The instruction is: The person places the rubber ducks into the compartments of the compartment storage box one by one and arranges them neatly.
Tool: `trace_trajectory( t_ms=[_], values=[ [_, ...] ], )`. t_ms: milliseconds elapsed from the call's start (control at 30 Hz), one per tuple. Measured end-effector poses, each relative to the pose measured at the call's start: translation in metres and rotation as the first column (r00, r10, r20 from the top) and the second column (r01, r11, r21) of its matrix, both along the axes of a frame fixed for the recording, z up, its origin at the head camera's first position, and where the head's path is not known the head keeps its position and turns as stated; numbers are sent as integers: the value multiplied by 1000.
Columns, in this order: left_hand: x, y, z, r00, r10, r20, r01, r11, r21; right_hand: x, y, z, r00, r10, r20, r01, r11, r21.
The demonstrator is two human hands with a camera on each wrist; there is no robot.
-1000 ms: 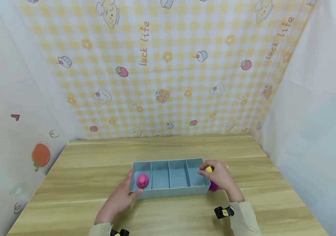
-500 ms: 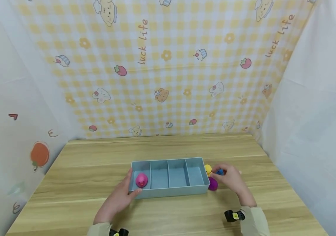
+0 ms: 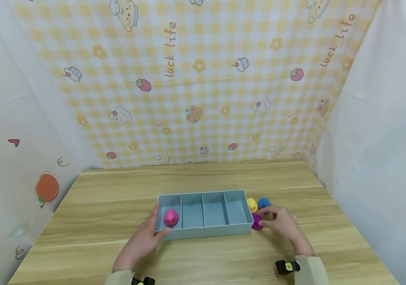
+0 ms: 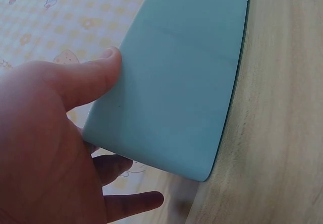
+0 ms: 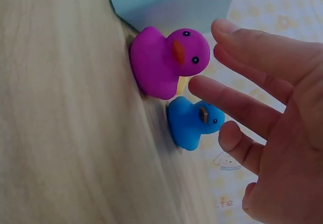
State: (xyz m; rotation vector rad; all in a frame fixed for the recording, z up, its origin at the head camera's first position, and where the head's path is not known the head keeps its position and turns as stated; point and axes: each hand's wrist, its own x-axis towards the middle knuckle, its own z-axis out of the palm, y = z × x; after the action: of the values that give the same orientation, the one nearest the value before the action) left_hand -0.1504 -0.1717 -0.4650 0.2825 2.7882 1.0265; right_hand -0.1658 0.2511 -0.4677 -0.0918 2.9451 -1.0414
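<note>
From the head view, we see two hands at a blue-grey tray [image 3: 206,231] on a wood-grain tabletop [image 3: 203,261]. Three dividers make four compartments, and one pink duck [image 3: 170,218] sits in the leftmost. Three more ducks stand just beyond the tray's right end: yellow [image 3: 252,205] close against it, blue [image 3: 264,204] to the right of yellow, purple [image 3: 257,222] nearer us. That makes four ducks, one of each colour. The left hand [image 3: 145,234] holds the tray's near left corner; the right hand [image 3: 284,225] reaches in from the right to the purple duck. Wood surface stretches beyond the tray on all sides, to a yellow-checked cloth [image 3: 203,87] at the far edge.

The left wrist view adds what the head view makes small: the thumb lies on the tray's outer wall, fingers around its left end, the tray's lower corner rounded.

The right wrist view shows us the right hand's grip loose, fingers spread around the purple duck's head without clear contact. Here we make out its orange bill and dark eyes; yellow is only a sliver behind.
</note>
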Motion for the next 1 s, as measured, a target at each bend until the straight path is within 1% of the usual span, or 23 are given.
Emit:
trace_trajectory(
  t_ms=[200, 333, 600, 733, 867, 1000],
  values=[
    [0, 0, 0, 1000, -1, 2, 1, 1000, -1, 0, 3, -10, 999, 50, 17, -49, 997, -52],
    [-1, 0, -2, 1000, -2, 5, 2, 1000, 4, 0, 4, -14, 999, 52, 15, -51, 997, -62],
    [2, 0, 0, 1000, 4, 31, -4, 1000, 13, 1, 4, -15, 996, 76, 42, -74, 996, -54],
    [2, 0, 1, 1000, 0, 32, -1, 1000, 12, 2, 3, -16, 996, 66, 61, -62, 996, -66],
    [1, 0, 0, 1000, 3, 30, -3, 1000, 11, 2, 4, -15, 997, 52, 61, -49, 997, -60],
    [0, 1, 0, 999, 9, 37, -9, 1000, 13, 2, 5, -13, 997, 61, 43, -58, 997, -58]
  ],
)
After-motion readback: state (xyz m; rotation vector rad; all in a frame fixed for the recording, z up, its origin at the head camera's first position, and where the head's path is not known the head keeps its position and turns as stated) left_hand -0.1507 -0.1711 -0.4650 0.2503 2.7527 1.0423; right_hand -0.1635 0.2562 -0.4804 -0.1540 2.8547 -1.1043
